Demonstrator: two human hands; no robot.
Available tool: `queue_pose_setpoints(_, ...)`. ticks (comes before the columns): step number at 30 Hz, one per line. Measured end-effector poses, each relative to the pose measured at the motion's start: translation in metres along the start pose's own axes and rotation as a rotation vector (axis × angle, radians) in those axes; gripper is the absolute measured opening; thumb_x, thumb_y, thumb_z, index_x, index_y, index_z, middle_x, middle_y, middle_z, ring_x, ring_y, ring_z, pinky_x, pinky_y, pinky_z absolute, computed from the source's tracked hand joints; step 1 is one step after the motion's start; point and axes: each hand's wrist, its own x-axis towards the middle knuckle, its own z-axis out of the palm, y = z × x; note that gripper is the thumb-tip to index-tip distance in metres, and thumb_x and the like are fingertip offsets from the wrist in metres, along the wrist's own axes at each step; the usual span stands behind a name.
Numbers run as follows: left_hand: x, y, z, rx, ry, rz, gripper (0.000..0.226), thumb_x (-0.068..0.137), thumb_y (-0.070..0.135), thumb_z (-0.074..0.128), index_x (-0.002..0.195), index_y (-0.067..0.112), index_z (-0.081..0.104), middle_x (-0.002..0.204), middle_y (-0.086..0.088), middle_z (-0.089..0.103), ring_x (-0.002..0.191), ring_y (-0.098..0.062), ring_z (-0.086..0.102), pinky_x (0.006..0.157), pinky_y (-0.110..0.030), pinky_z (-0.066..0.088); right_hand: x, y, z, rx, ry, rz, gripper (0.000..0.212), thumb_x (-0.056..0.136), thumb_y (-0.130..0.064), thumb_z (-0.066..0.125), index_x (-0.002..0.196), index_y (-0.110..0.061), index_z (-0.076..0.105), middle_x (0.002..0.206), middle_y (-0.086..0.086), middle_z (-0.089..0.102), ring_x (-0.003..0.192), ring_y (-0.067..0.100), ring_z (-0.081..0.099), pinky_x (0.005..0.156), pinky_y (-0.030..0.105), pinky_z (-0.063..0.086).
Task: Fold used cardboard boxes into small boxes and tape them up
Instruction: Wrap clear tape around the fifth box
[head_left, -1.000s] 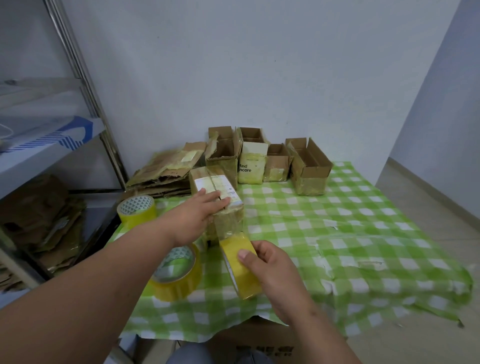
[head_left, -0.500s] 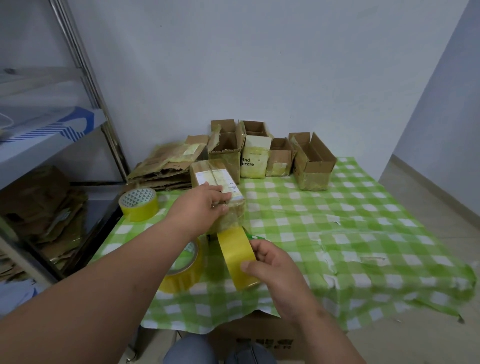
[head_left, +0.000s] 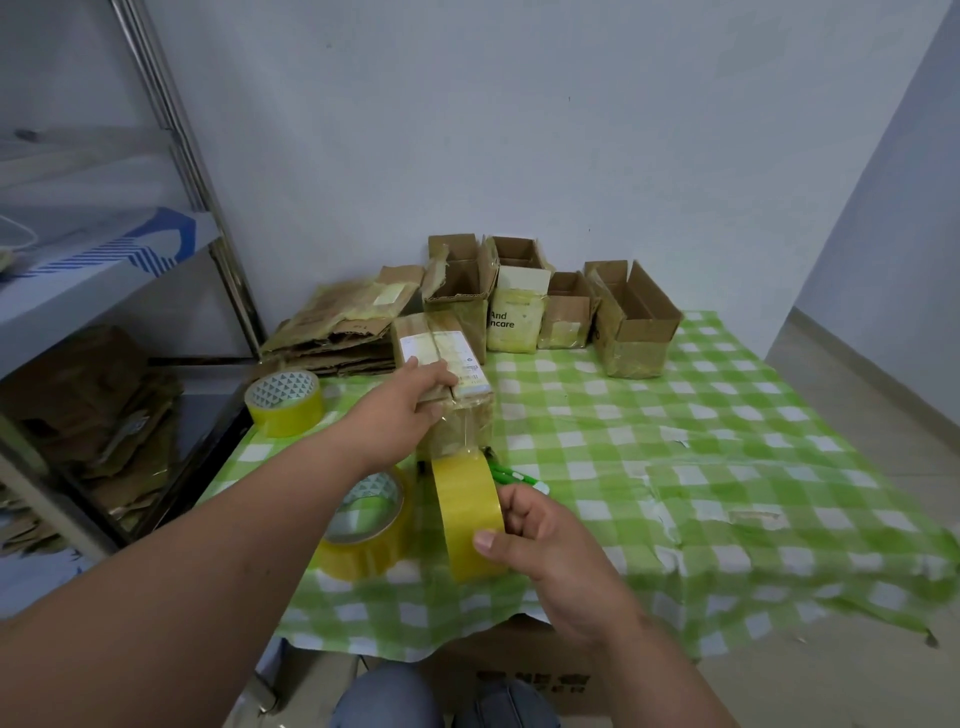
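A small closed cardboard box (head_left: 457, 374) with a white label on top stands on the green checked tablecloth (head_left: 675, 467). My left hand (head_left: 410, 410) presses on its near top edge and left side. My right hand (head_left: 540, 540) grips a yellow tape roll (head_left: 467, 514) held on edge just in front of the box. A clear strip of tape runs from the roll up the box's near face. A green-handled tool (head_left: 511, 475) lies behind the roll, mostly hidden.
Two more yellow tape rolls lie on the table: one at the left (head_left: 283, 402), one under my left forearm (head_left: 369, 525). Several open small boxes (head_left: 631, 322) stand by the wall beside a pile of flattened cardboard (head_left: 337, 332). A metal shelf (head_left: 104, 291) stands at the left.
My right hand has drawn the tape roll a little further down and toward me, away from the box. My left hand stays on the box. The camera has tilted slightly.
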Motion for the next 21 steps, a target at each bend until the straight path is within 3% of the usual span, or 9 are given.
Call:
queue_pose_setpoints(3, 0.002, 0.001, 0.003, 0.057, 0.008, -0.009, 0.038, 0.101, 0.008, 0.050, 0.134, 0.025, 0.056, 0.158, 0.011, 0.030, 0.150, -0.009, 0.010, 0.119, -0.029, 0.015, -0.002, -0.002, -0.004, -0.023, -0.008, 0.001, 0.032, 0.076, -0.010, 0.066, 0.107, -0.005, 0.063, 0.094, 0.008, 0.074, 0.086, 0.019, 0.068, 0.074, 0.028, 0.055)
queue_pose_setpoints(8, -0.007, 0.002, 0.007, 0.169, 0.245, -0.095, 0.046, 0.096, 0.028, 0.060, 0.142, 0.031, 0.050, 0.148, 0.000, 0.037, 0.136, -0.023, 0.031, 0.116, -0.039, 0.028, -0.001, -0.003, -0.005, -0.106, 0.045, -0.003, 0.030, 0.078, -0.018, 0.068, 0.106, -0.008, 0.066, 0.099, 0.013, 0.073, 0.092, 0.022, 0.068, 0.082, 0.036, 0.056)
queue_pose_setpoints(9, -0.012, 0.004, 0.008, 0.117, 0.299, -0.126, 0.050, 0.094, 0.031, 0.063, 0.142, 0.030, 0.049, 0.140, -0.002, 0.040, 0.129, -0.023, 0.039, 0.111, -0.041, 0.035, 0.000, -0.003, -0.006, -0.129, 0.058, -0.007, 0.027, 0.079, -0.020, 0.070, 0.104, -0.010, 0.068, 0.101, 0.018, 0.071, 0.092, 0.024, 0.067, 0.085, 0.042, 0.056)
queue_pose_setpoints(11, -0.023, 0.011, 0.011, -0.054, 0.361, -0.187, 0.045, 0.089, 0.035, 0.069, 0.130, 0.024, 0.054, 0.119, -0.001, 0.051, 0.103, -0.019, 0.055, 0.086, -0.037, 0.049, 0.001, -0.005, -0.008, -0.155, 0.076, -0.012, 0.022, 0.080, -0.019, 0.073, 0.100, -0.011, 0.070, 0.102, 0.023, 0.068, 0.090, 0.026, 0.066, 0.088, 0.047, 0.054)
queue_pose_setpoints(12, -0.029, 0.015, 0.014, -0.125, 0.360, -0.217, 0.039, 0.087, 0.035, 0.071, 0.120, 0.021, 0.056, 0.107, 0.000, 0.056, 0.090, -0.017, 0.057, 0.073, -0.034, 0.048, 0.001, -0.006, -0.010, -0.160, 0.077, -0.008, 0.018, 0.083, -0.015, 0.074, 0.099, -0.010, 0.070, 0.101, 0.022, 0.069, 0.090, 0.025, 0.066, 0.086, 0.045, 0.055)
queue_pose_setpoints(14, -0.040, 0.019, 0.019, -0.203, 0.336, -0.261, 0.033, 0.084, 0.035, 0.074, 0.104, 0.017, 0.055, 0.093, -0.001, 0.060, 0.078, -0.015, 0.057, 0.063, -0.032, 0.045, 0.002, -0.007, -0.013, -0.168, 0.070, 0.002, 0.015, 0.086, -0.006, 0.072, 0.101, -0.006, 0.069, 0.099, 0.019, 0.071, 0.089, 0.024, 0.067, 0.082, 0.037, 0.057)
queue_pose_setpoints(18, -0.050, 0.017, 0.024, -0.349, 0.298, -0.325, 0.038, 0.077, 0.040, 0.080, 0.098, 0.018, 0.055, 0.095, 0.000, 0.063, 0.089, -0.019, 0.062, 0.081, -0.042, 0.054, 0.002, -0.014, -0.016, -0.180, -0.009, 0.045, 0.018, 0.085, -0.001, 0.070, 0.102, -0.007, 0.070, 0.093, 0.008, 0.074, 0.087, 0.019, 0.070, 0.076, 0.027, 0.054)
queue_pose_setpoints(21, -0.055, 0.013, 0.027, -0.397, 0.200, -0.366, 0.045, 0.076, 0.044, 0.080, 0.109, 0.023, 0.059, 0.108, 0.007, 0.063, 0.100, -0.013, 0.061, 0.089, -0.037, 0.052, 0.003, -0.017, -0.027, -0.185, -0.035, 0.082, 0.026, 0.080, -0.015, 0.066, 0.104, -0.008, 0.073, 0.100, 0.010, 0.075, 0.094, 0.025, 0.069, 0.085, 0.034, 0.054)
